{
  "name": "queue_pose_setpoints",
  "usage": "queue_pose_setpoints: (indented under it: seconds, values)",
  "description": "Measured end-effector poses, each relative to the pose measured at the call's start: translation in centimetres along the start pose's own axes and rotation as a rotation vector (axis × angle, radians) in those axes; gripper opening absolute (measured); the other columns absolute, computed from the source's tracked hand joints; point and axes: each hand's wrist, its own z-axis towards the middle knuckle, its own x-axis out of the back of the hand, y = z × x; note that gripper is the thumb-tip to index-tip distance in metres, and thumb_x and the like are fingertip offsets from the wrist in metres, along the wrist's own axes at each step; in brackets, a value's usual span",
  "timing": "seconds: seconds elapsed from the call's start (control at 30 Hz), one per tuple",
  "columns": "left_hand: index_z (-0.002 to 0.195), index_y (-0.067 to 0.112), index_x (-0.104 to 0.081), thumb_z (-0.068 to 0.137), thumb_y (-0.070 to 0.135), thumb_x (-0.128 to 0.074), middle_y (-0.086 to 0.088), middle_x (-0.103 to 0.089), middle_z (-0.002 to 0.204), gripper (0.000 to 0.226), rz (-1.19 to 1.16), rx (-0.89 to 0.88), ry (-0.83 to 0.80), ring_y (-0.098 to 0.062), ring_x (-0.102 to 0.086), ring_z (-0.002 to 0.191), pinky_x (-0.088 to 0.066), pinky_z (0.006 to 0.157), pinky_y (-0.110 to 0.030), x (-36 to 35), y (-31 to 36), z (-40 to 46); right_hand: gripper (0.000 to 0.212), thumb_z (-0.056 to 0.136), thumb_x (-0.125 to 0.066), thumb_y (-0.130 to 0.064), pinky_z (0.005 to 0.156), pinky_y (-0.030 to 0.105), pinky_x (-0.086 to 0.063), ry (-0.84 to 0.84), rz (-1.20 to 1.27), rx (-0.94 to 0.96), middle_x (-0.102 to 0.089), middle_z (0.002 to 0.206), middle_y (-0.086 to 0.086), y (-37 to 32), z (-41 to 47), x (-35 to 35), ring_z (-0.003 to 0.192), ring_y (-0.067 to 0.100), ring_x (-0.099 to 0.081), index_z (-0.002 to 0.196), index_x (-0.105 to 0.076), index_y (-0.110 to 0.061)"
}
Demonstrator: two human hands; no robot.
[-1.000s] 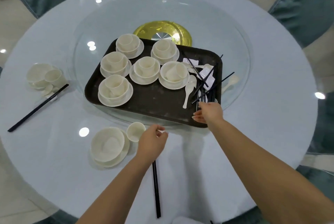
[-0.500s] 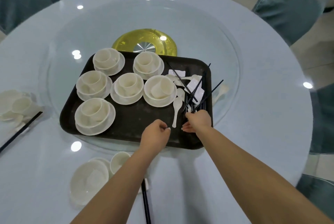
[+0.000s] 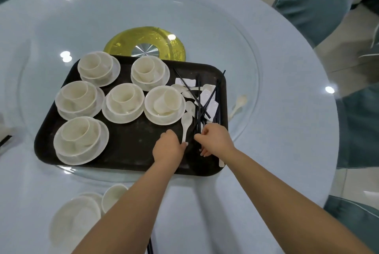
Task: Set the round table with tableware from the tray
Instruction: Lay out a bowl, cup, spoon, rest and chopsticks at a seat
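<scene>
I see my left hand (image 3: 168,147) pinching the white spoon (image 3: 186,125) handle and my right hand (image 3: 215,137) fingers grasping black chopsticks (image 3: 198,118) on the tray (image 3: 131,147).

You are in a restaurant banquet room. A large round counter (image 3: 287,110) under a pale cloth carries a glass turntable (image 3: 235,34) on a gold hub (image 3: 164,48). Fabric-covered chairs (image 3: 309,5) ring it. A dark tray (image 3: 127,151) holds six matching white bowl-and-cup sets (image 3: 123,99), the stock of catered dining.
</scene>
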Motion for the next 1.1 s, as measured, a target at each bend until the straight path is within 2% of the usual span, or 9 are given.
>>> queue_pose_setpoints:
  seconds: [0.13,0.3,0.5,0.6,0.7,0.8,0.87,0.97,1.1]
  values:
    - [0.112,0.006,-0.053,0.095,0.036,-0.055,-0.013,-0.058,0.116,0.035,0.049,-0.019,-0.042,-0.033,-0.059,0.106,-0.042,0.074,-0.036,-0.5,0.2,0.1,0.019,0.084,-0.056,-0.020,0.059,0.030,-0.060,-0.088,-0.170,0.020,-0.069,0.056,0.009,0.2,1.0,-0.4,0.047,0.019,-0.068,0.073,-0.060,-0.005]
    - [0.104,0.006,-0.057,0.097,0.031,-0.051,-0.011,-0.063,0.105,0.026,-0.003,-0.023,-0.077,-0.030,-0.060,0.099,-0.040,0.071,-0.033,-0.3,-0.1,0.0,0.026,0.085,-0.053,-0.025,0.055,0.029,-0.060,-0.095,-0.234,0.054,-0.068,0.054,0.006,0.6,1.3,-1.0,0.042,0.015,-0.065,0.078,-0.064,-0.003]
    - [0.081,0.017,-0.057,0.095,0.035,-0.057,0.006,-0.056,0.071,0.023,-0.285,0.039,-0.030,-0.018,-0.057,0.076,-0.040,0.067,-0.028,0.6,-2.1,-1.8,0.027,0.092,-0.052,-0.031,0.059,0.028,-0.060,-0.103,-0.266,0.057,-0.069,0.055,0.002,0.8,1.0,-1.6,0.043,0.013,-0.065,0.081,-0.063,-0.009]
    - [0.079,0.016,-0.061,0.092,0.036,-0.060,0.004,-0.064,0.075,0.024,-0.416,0.063,-0.025,-0.017,-0.060,0.076,-0.046,0.069,-0.029,1.1,-3.4,-3.7,0.028,0.095,-0.054,-0.038,0.051,0.026,-0.057,-0.075,-0.222,0.067,-0.069,0.057,0.002,0.9,0.3,-1.8,0.042,0.013,-0.065,0.079,-0.058,-0.015]
    - [0.080,0.014,-0.064,0.090,0.036,-0.063,0.002,-0.068,0.077,0.024,-0.536,0.091,0.013,-0.016,-0.062,0.073,-0.049,0.068,-0.031,1.6,-4.9,-6.1,0.027,0.096,-0.051,-0.042,0.057,0.033,-0.059,0.035,-0.186,0.114,-0.066,0.057,0.000,0.9,-1.3,-2.1,0.040,0.010,-0.062,0.079,-0.053,-0.021]
    - [0.080,0.012,-0.065,0.089,0.034,-0.066,-0.001,-0.069,0.076,0.024,-0.671,0.111,0.017,-0.016,-0.062,0.069,-0.051,0.067,-0.029,1.6,-6.4,-8.4,0.030,0.097,-0.051,-0.041,0.059,0.035,-0.058,0.120,-0.098,0.153,-0.065,0.057,0.000,1.1,-3.0,-2.6,0.039,0.009,-0.060,0.077,-0.052,-0.019]
    - [0.081,0.012,-0.066,0.089,0.034,-0.067,0.000,-0.070,0.076,0.023,-0.722,0.128,0.017,-0.011,-0.064,0.065,-0.052,0.060,-0.022,1.5,-7.6,-9.9,0.032,0.096,-0.052,-0.041,0.059,0.035,-0.057,0.106,-0.042,0.173,-0.065,0.057,0.000,1.0,-4.5,-3.3,0.040,0.010,-0.060,0.076,-0.055,-0.017]
    - [0.080,0.013,-0.066,0.089,0.032,-0.068,0.003,-0.071,0.073,0.021,-0.782,0.136,0.030,0.001,-0.062,0.055,-0.044,0.048,-0.009,1.0,-9.3,-12.1,0.033,0.096,-0.053,-0.041,0.060,0.034,-0.056,0.054,0.013,0.178,-0.065,0.058,0.000,0.9,-6.6,-4.7,0.043,0.010,-0.059,0.077,-0.059,-0.014]
    - [0.078,0.010,-0.067,0.087,0.028,-0.070,-0.001,-0.071,0.071,0.021,-0.878,0.136,0.032,-0.001,-0.062,0.058,-0.046,0.052,-0.012,0.6,-10.9,-14.8,0.033,0.096,-0.054,-0.040,0.045,0.025,-0.050,-0.058,0.070,0.178,-0.064,0.060,0.001,0.9,-9.2,-6.9,0.041,0.009,-0.056,0.077,-0.062,-0.014]
